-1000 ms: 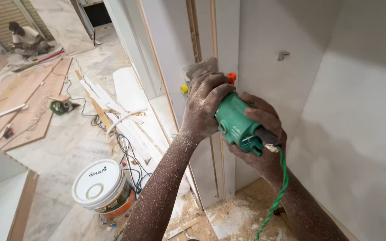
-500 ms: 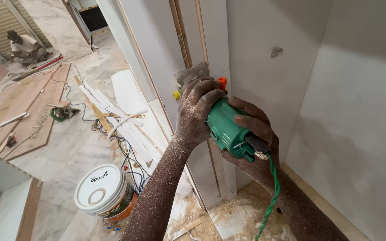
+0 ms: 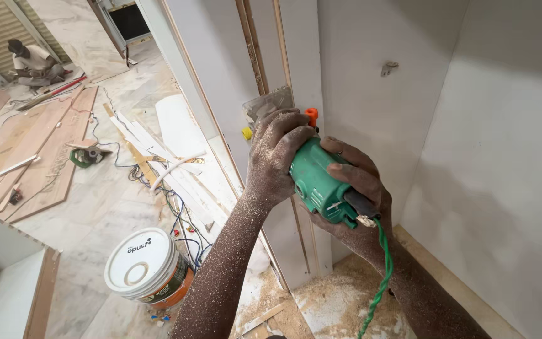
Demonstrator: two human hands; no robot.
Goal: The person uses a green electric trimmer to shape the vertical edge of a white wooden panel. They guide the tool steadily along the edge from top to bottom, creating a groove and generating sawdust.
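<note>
Both hands' grip clamps green trimmer (image 3: 321, 185) above white bucket (image 3: 145, 269).

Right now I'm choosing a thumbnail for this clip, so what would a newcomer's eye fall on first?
First, the green power tool at centre, pressed against the edge of the upright white panel and gripped by the dust-covered left hand and right hand. Next, the white lidded bucket on the floor at lower left, with sawdust heaped below the tool.
</note>
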